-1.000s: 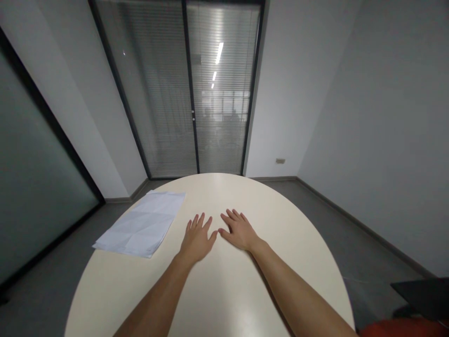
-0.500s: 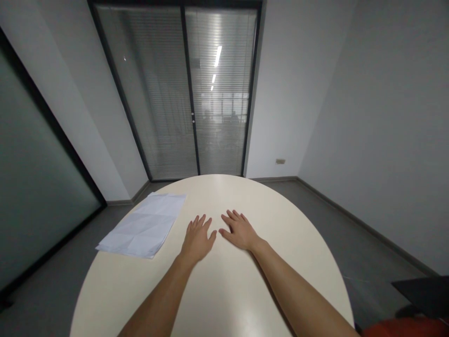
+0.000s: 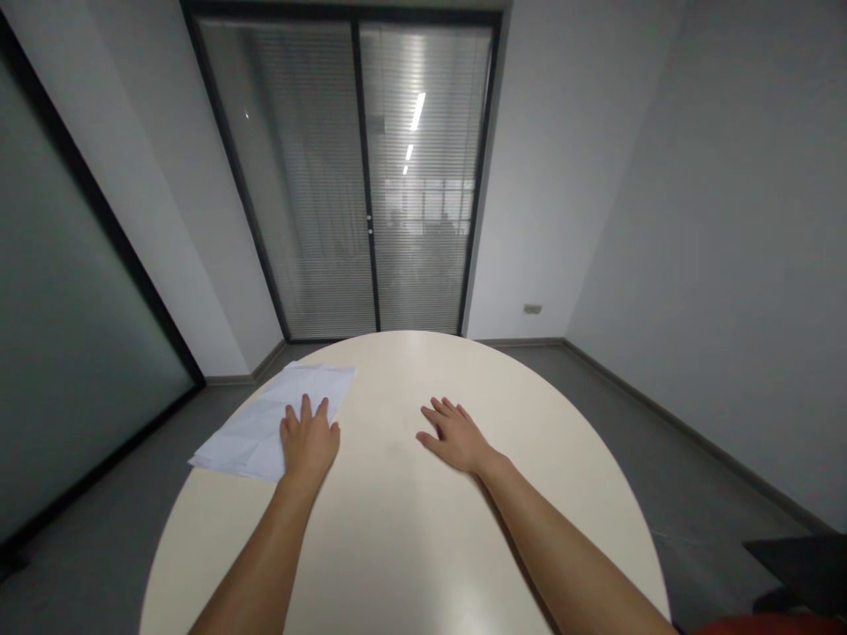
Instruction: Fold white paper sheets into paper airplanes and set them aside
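A creased white sheet of paper [image 3: 265, 423] lies on the left part of a round cream table [image 3: 410, 529], its far corner hanging over the table's edge. My left hand [image 3: 308, 441] rests flat on the paper's right side, fingers spread and pointing away from me. My right hand [image 3: 456, 437] lies palm down on the bare tabletop near the middle, fingers apart, holding nothing. The two hands are well apart.
Beyond the table stands a glass sliding door [image 3: 361, 176] with blinds in a dark frame. A dark glass wall [image 3: 59, 335] runs along the left. Grey floor [image 3: 662, 459] surrounds the table; a dark object [image 3: 800, 569] sits at the lower right.
My left hand has slid left from beside the right hand onto the sheet of paper. The right hand has stayed where it was.
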`<state>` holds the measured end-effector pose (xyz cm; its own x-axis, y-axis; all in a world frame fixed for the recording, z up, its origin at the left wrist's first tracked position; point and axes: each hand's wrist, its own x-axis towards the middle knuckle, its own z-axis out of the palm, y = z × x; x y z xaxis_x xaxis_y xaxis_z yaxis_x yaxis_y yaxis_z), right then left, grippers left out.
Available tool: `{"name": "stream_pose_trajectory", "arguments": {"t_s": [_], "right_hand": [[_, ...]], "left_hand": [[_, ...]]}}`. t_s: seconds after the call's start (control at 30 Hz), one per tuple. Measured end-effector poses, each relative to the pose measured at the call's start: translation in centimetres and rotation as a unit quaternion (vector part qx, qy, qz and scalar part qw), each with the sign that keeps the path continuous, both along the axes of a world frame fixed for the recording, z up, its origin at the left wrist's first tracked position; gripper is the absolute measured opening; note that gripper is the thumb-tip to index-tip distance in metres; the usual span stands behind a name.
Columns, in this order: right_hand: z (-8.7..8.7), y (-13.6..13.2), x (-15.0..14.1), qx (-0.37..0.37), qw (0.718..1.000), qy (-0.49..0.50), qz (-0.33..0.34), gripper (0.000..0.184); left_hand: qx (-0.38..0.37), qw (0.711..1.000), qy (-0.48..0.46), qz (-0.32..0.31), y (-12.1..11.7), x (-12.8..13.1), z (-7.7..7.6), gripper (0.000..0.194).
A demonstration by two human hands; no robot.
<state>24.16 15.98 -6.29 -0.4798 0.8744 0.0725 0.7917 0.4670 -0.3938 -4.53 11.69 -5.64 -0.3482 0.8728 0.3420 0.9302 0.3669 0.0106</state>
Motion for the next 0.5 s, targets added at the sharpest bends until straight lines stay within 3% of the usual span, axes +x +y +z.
{"name": "stream_pose_trajectory", "arguments": {"t_s": [0.17,0.5], "right_hand": [[0.0,-0.1,0.0,-0.005,1.0,0.006,0.0,0.07],[0.2,-0.1,0.0,-0.006,1.0,0.005,-0.002,0.07]], "left_hand": [[-0.027,0.999,-0.028,-0.004,0.2,-0.5,-0.5,0.048],[-0.038,0.991,-0.126,-0.028,0.1,-0.6,0.8,0.038]]}}
